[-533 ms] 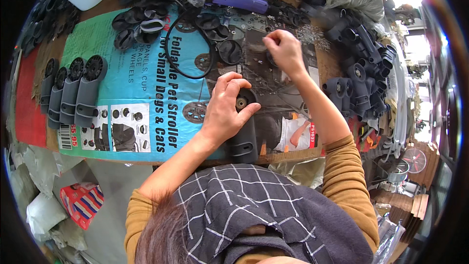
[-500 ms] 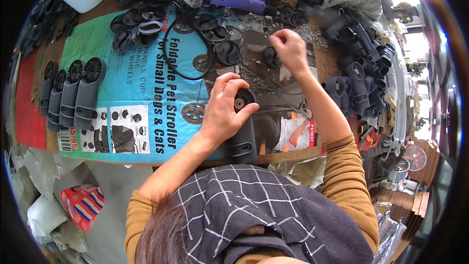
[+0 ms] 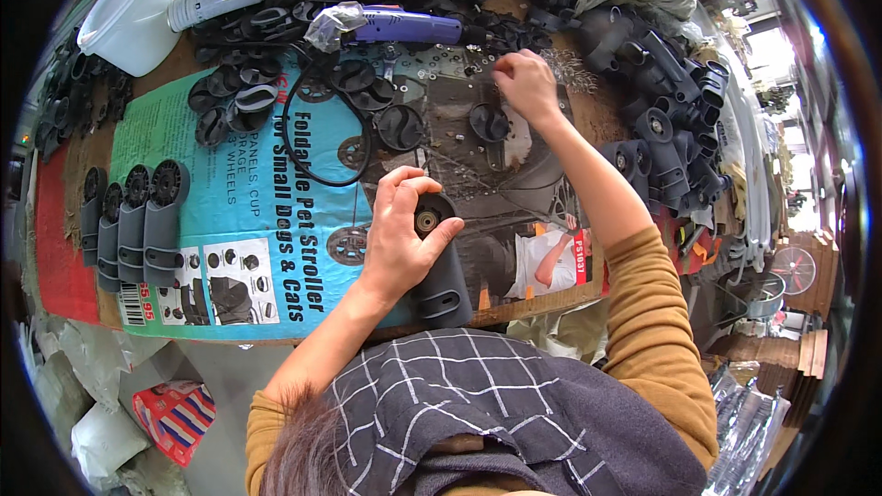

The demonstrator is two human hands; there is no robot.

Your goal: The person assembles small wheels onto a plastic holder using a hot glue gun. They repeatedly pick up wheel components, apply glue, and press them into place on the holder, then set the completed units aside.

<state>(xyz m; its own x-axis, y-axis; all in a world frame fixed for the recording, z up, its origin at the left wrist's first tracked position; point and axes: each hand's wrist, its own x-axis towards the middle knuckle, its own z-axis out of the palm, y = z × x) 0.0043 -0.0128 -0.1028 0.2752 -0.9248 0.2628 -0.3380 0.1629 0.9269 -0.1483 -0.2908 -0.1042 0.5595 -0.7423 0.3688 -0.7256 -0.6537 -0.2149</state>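
My left hand (image 3: pixel 401 237) is wrapped round a dark grey plastic wheel housing (image 3: pixel 443 289), which stands near the table's front edge. A brass-coloured bearing (image 3: pixel 425 221) shows in its round upper end, between my thumb and fingers. Farther off, my right hand (image 3: pixel 526 84) reaches down with bent, closed fingers at the small metal nuts and washers (image 3: pixel 470 67) scattered on the board. Whatever its fingertips hold is hidden. A round black knob-like cap (image 3: pixel 489 122) lies just below that hand, and another black cap (image 3: pixel 400 128) rests to its left.
Several finished-looking grey housings (image 3: pixel 163 239) stand in a row at the left. A purple power screwdriver (image 3: pixel 404 28) with a black cable (image 3: pixel 287 129) lies at the back. Black plastic parts (image 3: pixel 657 129) heap up at the right. A white bucket (image 3: pixel 133 23) stands far left.
The view has shifted, so the table sits lower in the picture. My right hand has moved from beside the round cap to the scattered metal pieces. My left hand keeps its hold on the housing.
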